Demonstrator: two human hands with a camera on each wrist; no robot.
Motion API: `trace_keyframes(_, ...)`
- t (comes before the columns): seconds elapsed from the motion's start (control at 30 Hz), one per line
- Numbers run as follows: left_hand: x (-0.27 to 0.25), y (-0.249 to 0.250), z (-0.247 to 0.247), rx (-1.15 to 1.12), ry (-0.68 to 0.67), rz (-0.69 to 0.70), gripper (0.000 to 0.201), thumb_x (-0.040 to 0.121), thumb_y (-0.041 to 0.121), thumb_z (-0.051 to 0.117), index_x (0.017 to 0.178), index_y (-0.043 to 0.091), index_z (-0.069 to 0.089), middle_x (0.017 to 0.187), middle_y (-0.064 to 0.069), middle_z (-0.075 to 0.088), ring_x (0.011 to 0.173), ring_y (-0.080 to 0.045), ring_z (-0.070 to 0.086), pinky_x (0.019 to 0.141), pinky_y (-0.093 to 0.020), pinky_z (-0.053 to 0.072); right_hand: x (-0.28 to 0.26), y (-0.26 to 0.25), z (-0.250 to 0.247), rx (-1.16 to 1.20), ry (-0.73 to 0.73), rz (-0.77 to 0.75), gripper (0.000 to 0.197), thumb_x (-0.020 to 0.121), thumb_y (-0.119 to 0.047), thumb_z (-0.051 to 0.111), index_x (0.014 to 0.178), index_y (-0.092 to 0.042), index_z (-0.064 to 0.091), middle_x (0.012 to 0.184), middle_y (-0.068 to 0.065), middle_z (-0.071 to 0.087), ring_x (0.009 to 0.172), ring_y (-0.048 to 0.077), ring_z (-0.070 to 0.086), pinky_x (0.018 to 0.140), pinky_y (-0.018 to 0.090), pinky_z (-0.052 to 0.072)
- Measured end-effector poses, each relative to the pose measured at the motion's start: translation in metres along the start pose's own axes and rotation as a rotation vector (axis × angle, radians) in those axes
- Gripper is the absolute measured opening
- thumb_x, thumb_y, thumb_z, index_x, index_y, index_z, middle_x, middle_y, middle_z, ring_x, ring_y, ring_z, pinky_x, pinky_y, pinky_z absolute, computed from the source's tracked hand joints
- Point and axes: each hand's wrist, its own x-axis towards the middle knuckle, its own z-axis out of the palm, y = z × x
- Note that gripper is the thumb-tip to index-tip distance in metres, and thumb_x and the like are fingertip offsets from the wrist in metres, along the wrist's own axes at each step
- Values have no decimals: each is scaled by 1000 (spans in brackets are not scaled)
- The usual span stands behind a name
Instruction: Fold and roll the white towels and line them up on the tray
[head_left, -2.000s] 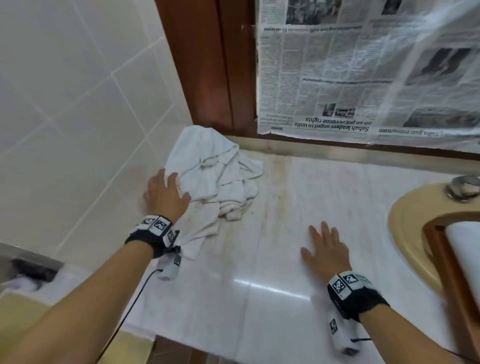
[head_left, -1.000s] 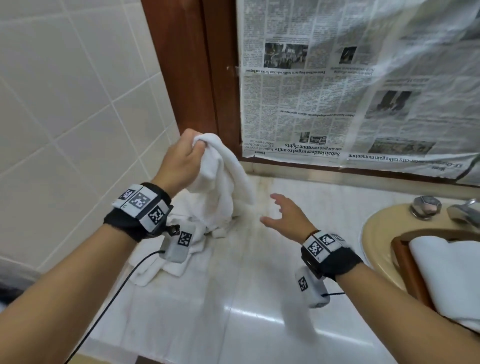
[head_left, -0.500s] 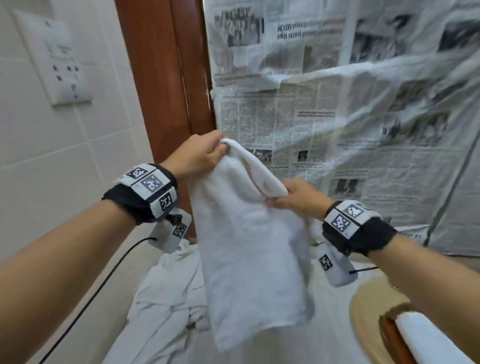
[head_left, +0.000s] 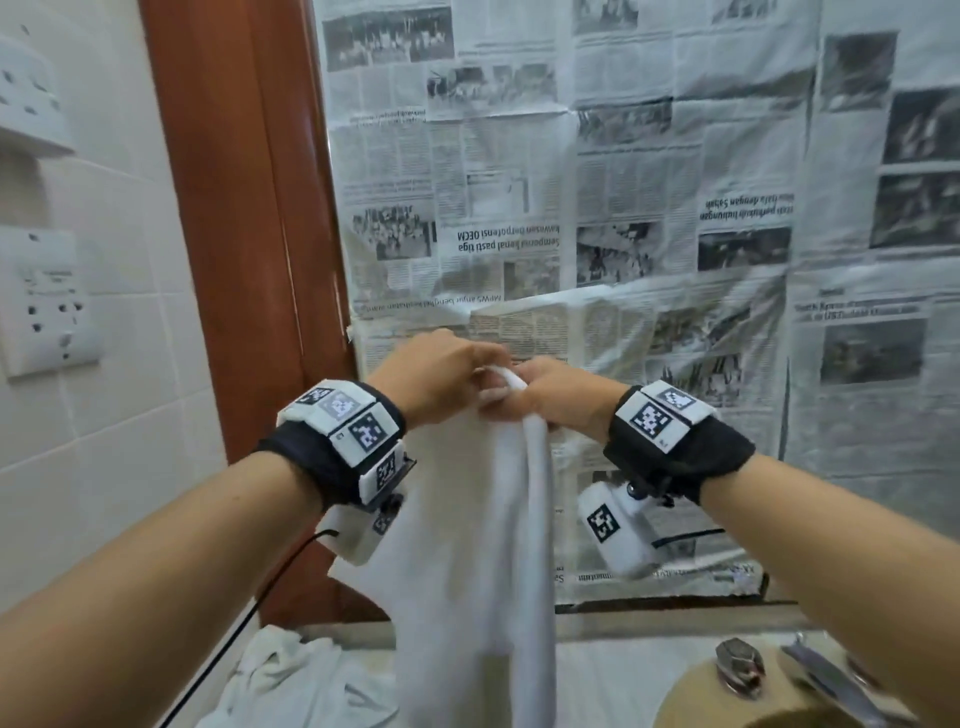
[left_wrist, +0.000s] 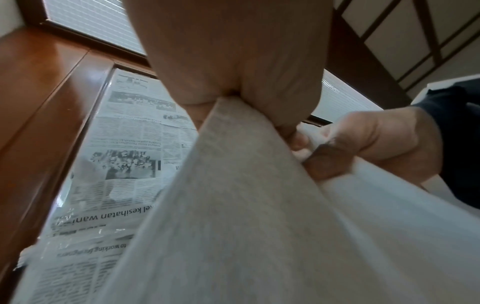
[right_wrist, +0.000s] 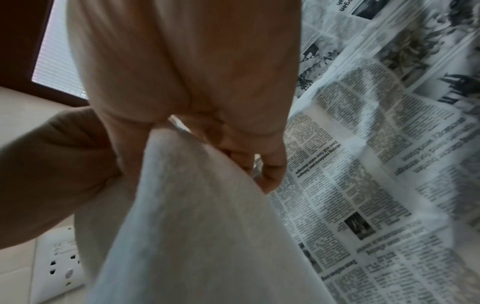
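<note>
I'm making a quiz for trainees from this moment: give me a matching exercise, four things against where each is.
Things:
1. held towel
2. towel pile
3. newspaper
4. wall socket

Places:
A. taped up behind the hands
B. on the tiled wall at left
C. hanging from both hands
D. on the counter, lower left

Pairs: 1-C, 2-D, 3-A, 4-B

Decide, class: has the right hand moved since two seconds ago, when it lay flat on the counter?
Yes. The right hand has risen off the counter and gone left, now meeting the left hand on the white towel in front of the newspaper.
</note>
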Motion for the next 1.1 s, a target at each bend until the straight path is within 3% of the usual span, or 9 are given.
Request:
trace_keyframes(0.07, -3, 0, 10, -130, 29, -75, 20, 90, 40, 63, 104, 28, 69, 92, -4, 72, 89, -24, 65, 74, -33, 46, -1, 3, -4, -176, 74, 53, 18, 87, -13, 67, 70, -11, 60, 58, -3, 43, 47, 5, 39, 42, 14, 27)
trace_keyframes(0.2, -16, 6, 37, -623, 134, -346, 33, 75, 50, 74, 97, 26, 69, 89, 6, 71, 85, -12, 63, 78, -31, 47, -6, 11, -8, -186, 156, 25, 16, 87, -13, 65, 73, -7, 62, 58, 0, 41, 52, 9, 36, 47, 21, 25)
trace_keyframes(0.27, -29, 11, 57, -971, 72, -453, 46, 67, 52, 75, 103, 24, 68, 98, 3, 72, 92, -15, 66, 84, -36, 51, -11, 15, -11, -128, 230, 12, 18, 88, -12, 64, 74, 0, 64, 57, 1, 39, 50, 9, 33, 49, 24, 24)
trace_keyframes(0.37, -51, 23, 90, -1184, -113, -501, 36, 85, 36, 72, 112, 13, 68, 107, -4, 72, 98, -20, 68, 86, -35, 55, -21, 21, -18, 0, 272, -21, 28, 90, -14, 64, 81, 13, 64, 66, 8, 44, 62, 17, 39, 62, 29, 29)
trace_keyframes(0.43, -58, 29, 102, -1152, -98, -502, 26, 95, 28, 58, 108, 7, 68, 103, -4, 71, 91, -18, 66, 79, -27, 55, -29, 25, -24, 34, 253, -30, 22, 90, -12, 64, 77, 5, 69, 70, 9, 49, 69, 18, 41, 68, 31, 31)
trace_keyframes(0.57, -45, 16, 97, -1095, 46, -573, 20, 99, 20, 52, 96, 8, 67, 96, -15, 71, 85, -27, 65, 80, -44, 53, -41, 41, -20, 107, 292, -22, 15, 88, 0, 61, 99, 5, 69, 84, 6, 59, 77, 16, 50, 72, 26, 38)
trace_keyframes(0.67, -29, 19, 75, -948, 96, -459, 14, 89, 8, 55, 80, 12, 65, 76, -5, 65, 69, -16, 57, 65, -29, 43, -45, 51, 2, 295, 182, -30, 54, 75, 6, 70, 125, -9, 58, 112, 4, 64, 101, 17, 60, 88, 28, 48)
trace_keyframes(0.87, -34, 37, 60, -473, -56, -220, 12, 84, 12, 61, 84, 24, 60, 91, 0, 68, 84, -16, 60, 71, -33, 47, -48, 85, 42, 371, 36, 88, 50, 62, -11, 73, 110, 0, 65, 100, 18, 68, 89, 26, 64, 86, 42, 51)
trace_keyframes(1.1, -81, 6, 63, -384, -244, -165, 16, 86, 25, 59, 72, 16, 61, 70, 0, 62, 71, -20, 59, 62, -34, 42, -72, 144, 66, 2, -157, 226, 37, 62, -18, 81, 94, -4, 69, 87, 8, 73, 77, 20, 70, 69, 29, 57)
